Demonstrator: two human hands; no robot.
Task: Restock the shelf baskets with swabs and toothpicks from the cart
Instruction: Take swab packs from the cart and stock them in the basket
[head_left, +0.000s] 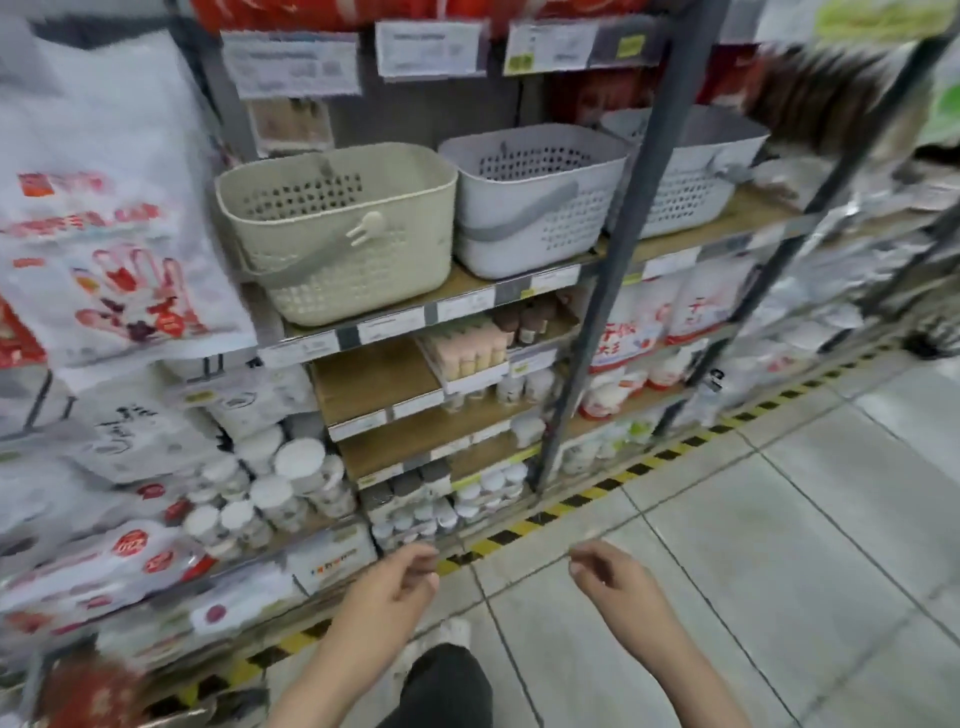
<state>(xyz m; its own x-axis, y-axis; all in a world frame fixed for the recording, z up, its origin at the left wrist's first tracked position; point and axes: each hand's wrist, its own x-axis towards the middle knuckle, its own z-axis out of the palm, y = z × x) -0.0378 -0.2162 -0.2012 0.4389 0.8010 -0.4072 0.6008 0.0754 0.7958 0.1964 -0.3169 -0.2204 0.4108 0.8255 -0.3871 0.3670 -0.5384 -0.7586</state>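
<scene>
Both the left hand (400, 577) and the right hand (605, 574) hang loosely curled and empty, apart; the cream basket (337, 234) sits at eleven o'clock above them, long axis running along the shelf (670, 249), nearer the left hand, no cart visible.

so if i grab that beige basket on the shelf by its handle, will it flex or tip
The beige basket is probably light: its perforated walls look like thin plastic and no stock shows above its rim. It may flex slightly yet hold its shape. It overhangs the shelf edge, so a pull could tip it forward. Its handle lies down across the front, so it likely swings up first.
</scene>
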